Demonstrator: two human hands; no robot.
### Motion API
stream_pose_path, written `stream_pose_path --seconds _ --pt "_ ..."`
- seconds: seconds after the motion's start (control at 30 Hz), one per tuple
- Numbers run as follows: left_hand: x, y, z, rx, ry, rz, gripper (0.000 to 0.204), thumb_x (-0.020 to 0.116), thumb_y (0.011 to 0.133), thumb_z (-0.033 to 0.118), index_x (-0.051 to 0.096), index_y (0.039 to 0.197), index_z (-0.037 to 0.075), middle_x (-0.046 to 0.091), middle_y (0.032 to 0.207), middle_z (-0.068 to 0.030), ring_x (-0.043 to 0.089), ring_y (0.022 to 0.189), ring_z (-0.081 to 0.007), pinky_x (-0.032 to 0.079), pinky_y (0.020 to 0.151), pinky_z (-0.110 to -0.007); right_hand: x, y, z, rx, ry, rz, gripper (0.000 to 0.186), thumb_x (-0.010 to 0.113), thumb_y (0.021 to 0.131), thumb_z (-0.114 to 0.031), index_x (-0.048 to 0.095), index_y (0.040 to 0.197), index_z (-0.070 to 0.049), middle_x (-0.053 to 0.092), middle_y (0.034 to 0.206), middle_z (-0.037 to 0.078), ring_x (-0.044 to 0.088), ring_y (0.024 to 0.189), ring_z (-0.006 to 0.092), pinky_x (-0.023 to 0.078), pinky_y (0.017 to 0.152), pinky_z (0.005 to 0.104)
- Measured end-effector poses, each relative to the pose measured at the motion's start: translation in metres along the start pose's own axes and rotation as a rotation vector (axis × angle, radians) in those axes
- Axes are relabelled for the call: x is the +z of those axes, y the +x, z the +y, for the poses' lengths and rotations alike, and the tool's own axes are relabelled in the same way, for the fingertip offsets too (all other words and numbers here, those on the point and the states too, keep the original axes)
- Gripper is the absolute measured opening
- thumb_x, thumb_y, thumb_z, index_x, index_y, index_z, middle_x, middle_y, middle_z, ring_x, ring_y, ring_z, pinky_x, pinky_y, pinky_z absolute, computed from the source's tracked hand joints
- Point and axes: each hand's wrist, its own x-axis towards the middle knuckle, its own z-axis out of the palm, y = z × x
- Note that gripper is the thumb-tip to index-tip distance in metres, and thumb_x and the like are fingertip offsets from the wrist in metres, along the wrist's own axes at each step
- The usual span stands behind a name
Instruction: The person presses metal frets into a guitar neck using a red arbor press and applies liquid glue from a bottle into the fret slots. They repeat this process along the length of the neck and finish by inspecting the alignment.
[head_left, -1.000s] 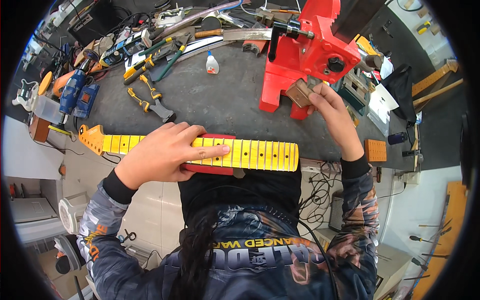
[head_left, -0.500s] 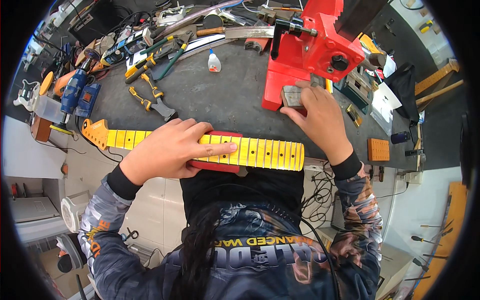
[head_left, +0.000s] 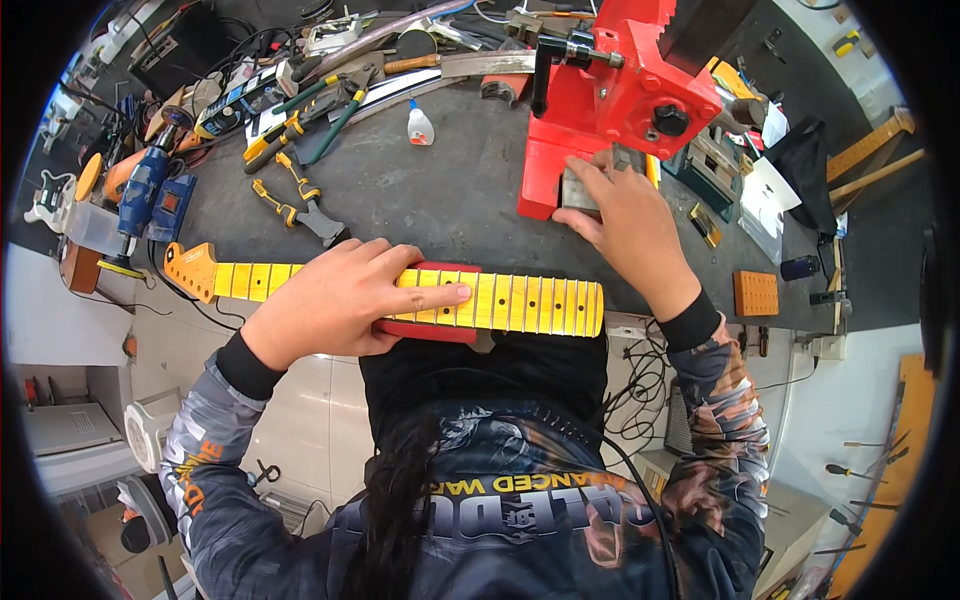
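Note:
My left hand (head_left: 350,295) is wrapped over a yellow maple guitar neck (head_left: 540,306), its index finger lying along the frets. The neck rests crosswise on a red padded support (head_left: 440,334) at the bench's front edge, headstock to the left. My right hand (head_left: 630,225) reaches to the base of a red press (head_left: 540,170), thumb and fingers around a grey-brown block (head_left: 577,195). The block sits against the press, largely covered by my fingers. A small brass-coloured piece (head_left: 705,225) lies just right of that hand.
A dark workbench (head_left: 440,210) holds cutters (head_left: 310,215), a glue bottle (head_left: 419,128), a blue rotary tool (head_left: 140,200), several other tools along the back, and a drilled wooden block (head_left: 755,293) at right. Cables (head_left: 640,390) hang below; screwdrivers (head_left: 840,470) stand in a wall rack.
My right hand has lowered the block from beside the press's upper part onto its base and turned over it. My left hand and the neck shifted slightly right in view.

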Motion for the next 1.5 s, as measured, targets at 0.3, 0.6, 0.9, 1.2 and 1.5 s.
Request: stream_pose_path --seconds 0.3,0.6,0.9,1.2,1.5 --pt "0.004 -0.007 -0.001 -0.017 -0.02 0.005 0.11 0.096 0.067 0.016 0.057 0.165 0.045 0.067 0.137 -0.0127 0.069 0.112 -0.0329 0.057 0.097 -0.045 0.007 -0.003 -0.002 0.102 0.136 0.056 0.064 0.083 0.097 -0.049 0.063 0.142 -0.008 0.064 0.133 0.024 0.074 0.1 0.0432 0.06 0.082 0.0516" --pt "0.001 -0.003 -0.002 -0.008 -0.009 0.0 0.11 0.096 0.067 0.016 0.057 0.165 0.046 0.067 0.137 -0.0125 0.069 0.113 -0.0327 0.057 0.097 -0.045 0.009 0.006 -0.005 -0.031 -0.046 0.056 0.064 0.082 0.096 -0.048 0.062 0.139 -0.005 0.069 0.123 0.018 0.071 0.098 0.0383 0.056 0.086 0.0471" --pt "0.001 -0.014 0.0 -0.019 -0.001 0.021 0.109 0.096 0.069 0.018 0.056 0.165 0.048 0.067 0.136 -0.0121 0.068 0.11 -0.0317 0.057 0.095 -0.045 -0.042 0.012 -0.021 -0.005 -0.075 -0.051 0.068 0.082 0.097 -0.049 0.061 0.142 -0.003 0.07 0.129 0.02 0.073 0.105 0.0415 0.058 0.087 0.0509" --pt "0.006 -0.024 0.011 -0.005 -0.047 -0.031 0.105 0.093 0.07 0.019 0.057 0.164 0.048 0.066 0.132 -0.0084 0.068 0.109 -0.0302 0.057 0.098 -0.046 -0.007 0.087 -0.143 -0.274 0.296 -0.229 0.036 0.076 0.104 -0.033 0.059 0.111 -0.003 0.076 0.086 0.019 0.077 0.084 0.0435 0.061 0.071 0.0526" --pt "0.014 -0.019 0.008 0.06 -0.012 0.138 0.102 0.091 0.069 0.021 0.059 0.163 0.045 0.068 0.134 -0.0106 0.069 0.126 -0.0342 0.056 0.111 -0.05 0.091 0.189 -0.232 -0.407 0.244 -0.38 0.041 0.079 0.095 -0.022 0.054 0.118 0.002 0.079 0.089 0.021 0.08 0.083 0.0412 0.063 0.072 0.0497"
